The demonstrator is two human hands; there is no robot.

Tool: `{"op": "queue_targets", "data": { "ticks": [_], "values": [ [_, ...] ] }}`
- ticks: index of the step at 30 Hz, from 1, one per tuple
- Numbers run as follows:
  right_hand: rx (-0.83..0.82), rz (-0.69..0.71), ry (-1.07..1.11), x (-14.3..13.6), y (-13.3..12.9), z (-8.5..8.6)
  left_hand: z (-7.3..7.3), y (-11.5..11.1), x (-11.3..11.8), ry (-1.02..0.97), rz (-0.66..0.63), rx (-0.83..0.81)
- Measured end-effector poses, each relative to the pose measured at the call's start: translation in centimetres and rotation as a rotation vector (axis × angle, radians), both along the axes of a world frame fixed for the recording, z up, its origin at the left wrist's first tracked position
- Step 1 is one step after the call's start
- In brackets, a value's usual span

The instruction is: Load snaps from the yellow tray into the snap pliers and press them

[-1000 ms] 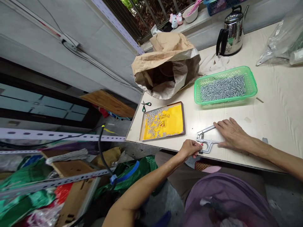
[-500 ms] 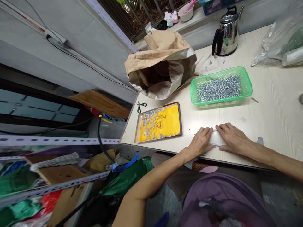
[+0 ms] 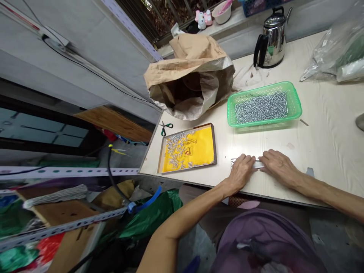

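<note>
Head view: our left hand (image 3: 241,170) and right hand (image 3: 277,166) clasp the tool (image 3: 258,164), its length running left to right.

Tool (image 3: 258,164) in the person's fingers (image 3: 250,160), tray (image 3: 214,144) left of them (scissors (image 3: 166,127) near its corner), basket (image 3: 296,103) beyond, kettle (image 3: 275,41) farther back

Looks like a small workshop
Loose metal pins (image 3: 261,108) fill a green basket (image 3: 296,103) at two o'clock; a perforated rack (image 3: 62,229), boards (image 3: 58,204) and plastic bags (image 3: 51,245) crowd eight o'clock
</note>
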State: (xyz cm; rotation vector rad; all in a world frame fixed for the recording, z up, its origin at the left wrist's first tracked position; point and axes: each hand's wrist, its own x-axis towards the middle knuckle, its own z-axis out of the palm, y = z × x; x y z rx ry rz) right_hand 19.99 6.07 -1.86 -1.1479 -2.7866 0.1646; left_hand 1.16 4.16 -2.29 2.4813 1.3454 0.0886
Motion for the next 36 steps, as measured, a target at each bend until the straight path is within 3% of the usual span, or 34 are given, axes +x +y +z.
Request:
{"op": "queue_targets", "data": {
  "ticks": [4, 7, 10, 13, 15, 18, 22, 25, 28, 30, 32, 34, 36],
  "values": [
    [-0.114, 0.034, -0.015, 1.1, 1.9, 0.8, -2.1, -2.3, 0.1, -0.148, 0.059, 0.183],
    [-0.13, 0.005, -0.013, 1.5, 3.4, 0.5, -3.2, -4.9, 0.9, -0.209, 0.035, 0.25],
    [-0.102, -0.063, -0.003, 0.9, 4.8, 0.1, -3.3, -6.5, 1.7, -0.215, 0.002, 0.221],
    [-0.028, -0.116, -0.023, -0.6, 5.2, 0.7, -2.9, -6.7, 2.0, -0.226, 0.014, 0.179],
    [0.027, -0.036, -0.021, -2.4, 4.5, 1.5, -2.8, -6.3, 2.0, -0.231, 0.012, 0.156],
    [0.005, 0.271, 0.005, -5.8, 2.7, 2.2, -3.3, -6.2, 2.3, -0.175, -0.039, 0.101],
    [0.001, 0.446, -0.029, -9.8, 1.1, 0.4, -4.0, -7.9, 1.3, -0.122, -0.161, 0.116],
    [0.057, 0.474, 0.057, -11.5, 1.1, -1.8, -3.1, -9.3, -2.3, -0.148, -0.183, 0.197],
    [0.057, 0.467, 0.215, -11.6, 1.3, -2.1, -0.8, -8.1, -8.5, -0.128, -0.021, 0.307],
    [0.039, 0.464, 0.384, -10.8, 1.7, -0.5, 0.8, -5.5, -13.0, -0.041, 0.395, 0.455],
    [0.075, 0.403, 0.538, -9.4, 2.7, 2.2, 1.9, -2.3, -16.9, 0.063, 0.68, 0.478],
    [0.226, 0.224, 0.568, -7.7, 4.1, 5.3, 2.2, 0.6, -19.7, 0.177, 0.805, 0.35],
    [0.418, -0.027, 0.449, -6.1, 5.3, 7.8, 2.0, 2.4, -21.2, 0.259, 0.836, 0.211]
  ]
}}
